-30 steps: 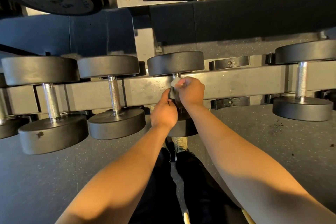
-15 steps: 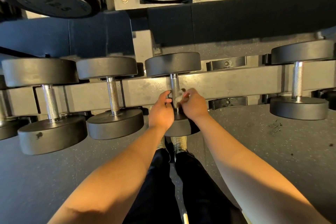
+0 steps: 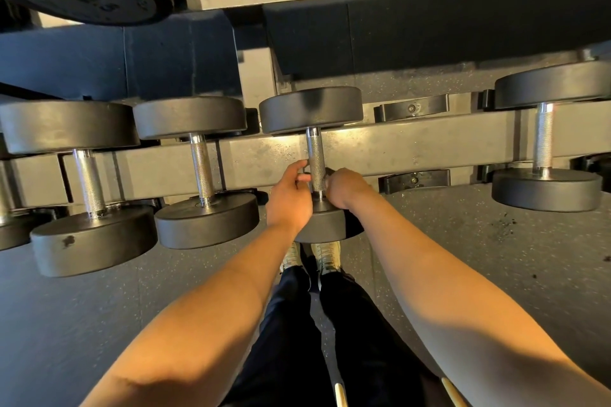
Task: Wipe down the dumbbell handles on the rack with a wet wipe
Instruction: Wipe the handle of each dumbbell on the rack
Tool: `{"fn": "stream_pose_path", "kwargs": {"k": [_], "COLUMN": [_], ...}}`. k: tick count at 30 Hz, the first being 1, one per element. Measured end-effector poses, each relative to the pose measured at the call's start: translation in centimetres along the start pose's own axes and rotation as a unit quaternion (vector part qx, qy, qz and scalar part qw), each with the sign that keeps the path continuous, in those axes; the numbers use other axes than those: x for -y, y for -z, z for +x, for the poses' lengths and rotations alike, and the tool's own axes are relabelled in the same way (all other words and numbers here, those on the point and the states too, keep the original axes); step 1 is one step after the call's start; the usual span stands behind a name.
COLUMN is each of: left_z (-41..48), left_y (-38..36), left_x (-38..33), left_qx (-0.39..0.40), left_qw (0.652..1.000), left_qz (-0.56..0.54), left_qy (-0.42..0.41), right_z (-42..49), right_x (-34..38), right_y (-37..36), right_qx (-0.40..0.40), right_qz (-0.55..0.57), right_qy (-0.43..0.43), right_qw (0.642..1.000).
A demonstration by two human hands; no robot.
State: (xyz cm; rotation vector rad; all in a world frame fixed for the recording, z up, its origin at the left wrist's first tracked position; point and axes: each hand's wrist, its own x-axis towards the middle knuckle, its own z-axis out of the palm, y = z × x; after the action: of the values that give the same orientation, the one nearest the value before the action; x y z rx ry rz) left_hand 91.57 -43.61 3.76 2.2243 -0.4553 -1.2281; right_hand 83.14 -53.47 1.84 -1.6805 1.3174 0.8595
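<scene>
1. Knurled steel dumbbell handle (image 3: 314,150) on grey metal rack (image 3: 429,145) runs straight away from person.
2. Left hand (image 3: 288,200), right hand (image 3: 347,189) flank its near end, equally close; grips unclear, wet wipe unseen.

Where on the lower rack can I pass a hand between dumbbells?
Free: between the middle dumbbell and the right dumbbell, over the two empty cradles. Crowded: the left dumbbells' heads nearly touch; left hand and right hand sit at the middle handle.
</scene>
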Motion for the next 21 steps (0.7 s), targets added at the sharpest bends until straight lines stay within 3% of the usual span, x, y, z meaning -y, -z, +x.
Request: {"fn": "stream_pose_path", "kwargs": {"k": [4,8,11,17,21], "left_z": [0.2,0.1,-0.2,-1.4,-0.6], "left_y": [-0.2,-0.1,0.0,1.1,1.9], "left_x": [0.3,0.2,-0.1,-0.1,0.1], "left_qx": [-0.004,-0.008,-0.016,0.015,0.024], "left_qw": [1.000,1.000,1.000,0.993,0.984], "left_qz": [-0.026,-0.018,-0.015,-0.109,-0.153], "left_qy": [0.003,-0.003,-0.007,-0.049,-0.085], "right_z": [-1.3,-1.8,-2.8,-5.0,-4.2], "right_x": [-0.4,-1.3,-1.8,-0.5,0.9], "right_y": [0.4,-0.1,-0.2,-1.0,-0.7], "right_qx": [-0.010,-0.066,-0.067,-0.139,-0.154], "right_qz": [-0.016,0.095,0.174,0.278,0.265], "right_qy": [0.001,0.005,0.028,0.184,0.236], "right_qw": [1.000,0.993,0.982,0.933,0.922]}}
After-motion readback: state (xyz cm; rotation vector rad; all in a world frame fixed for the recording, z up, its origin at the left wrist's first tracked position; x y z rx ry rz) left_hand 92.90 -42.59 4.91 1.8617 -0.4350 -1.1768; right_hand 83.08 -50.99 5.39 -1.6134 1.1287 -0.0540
